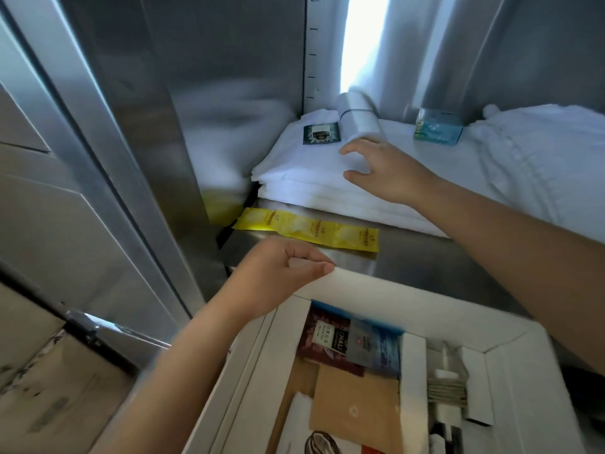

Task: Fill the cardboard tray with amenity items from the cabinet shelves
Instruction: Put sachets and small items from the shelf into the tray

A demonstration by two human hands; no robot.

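A white cardboard tray (366,291) fills the lower right; tea sachets, a brown packet and small white boxes lie inside it. My left hand (281,270) grips the tray's far left corner. Over a stack of folded white towels (307,178) on the steel shelf, my right hand (383,168) hovers with fingers spread, holding nothing. Just beyond its fingertips lies a white cylindrical item (358,121). A dark green sachet (320,132) sits to its left on the towels, a light blue sachet (437,129) to its right. A yellow strip of packets (307,229) lies on the shelf's front.
The steel cabinet wall and open door frame (137,142) stand close on the left. Another pile of white linen (540,152) fills the shelf's right side. The shelf's front edge (425,260) is bare steel between the towels and the tray.
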